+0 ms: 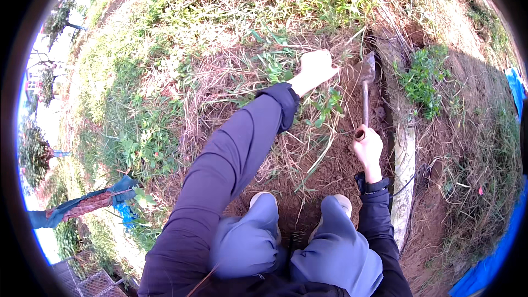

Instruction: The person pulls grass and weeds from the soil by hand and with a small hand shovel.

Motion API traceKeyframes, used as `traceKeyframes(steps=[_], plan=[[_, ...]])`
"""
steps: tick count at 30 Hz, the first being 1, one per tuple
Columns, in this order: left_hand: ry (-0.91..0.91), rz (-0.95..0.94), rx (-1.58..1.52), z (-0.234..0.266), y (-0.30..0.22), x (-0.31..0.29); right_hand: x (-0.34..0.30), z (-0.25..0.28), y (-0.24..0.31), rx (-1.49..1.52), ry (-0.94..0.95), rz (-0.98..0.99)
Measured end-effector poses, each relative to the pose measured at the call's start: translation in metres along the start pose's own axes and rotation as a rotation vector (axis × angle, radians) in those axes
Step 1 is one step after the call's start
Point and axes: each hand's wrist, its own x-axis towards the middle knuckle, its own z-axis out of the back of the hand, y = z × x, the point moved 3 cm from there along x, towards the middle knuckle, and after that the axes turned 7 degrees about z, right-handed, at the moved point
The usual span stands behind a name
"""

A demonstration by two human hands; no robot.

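Observation:
My right hand (368, 147) is wrapped round the brown handle of a hand trowel (366, 99). Its metal shaft points away from me, and the dirt-smeared blade (368, 69) lies over the bare soil beside a narrow trench edge. My left hand (315, 70) is closed in a fist to the left of the blade, above dry grass (236, 77) and green weeds. What its fingers hold, if anything, is hidden. A small leafy weed (328, 105) grows just below the left wrist.
A pale concrete edging strip (404, 170) runs along the right of the dug soil (341, 170). Beyond it stands a bushy green plant (423, 80). A cloth-wrapped post (91, 203) juts in at left; blue sheeting (489, 261) lies at the far right.

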Motion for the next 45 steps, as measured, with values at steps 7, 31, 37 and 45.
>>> traceKeyframes(steps=[7, 31, 37, 45], plan=[[0.022, 0.178, 0.286, -0.107, 0.007, 0.017, -0.011, -0.002, 0.017, 0.218, 0.039, -0.076], [0.273, 0.27, -1.077, -0.062, 0.11, 0.009, 0.054, -0.074, 0.028, 0.174, 0.199, 0.051], [0.282, 0.326, -1.1, -0.059, 0.116, -0.005, 0.063, 0.005, 0.021, 0.214, -0.015, 0.016], [0.312, 0.249, -0.938, 0.006, 0.168, -0.065, 0.042, -0.058, 0.036, 0.115, 0.263, 0.037]])
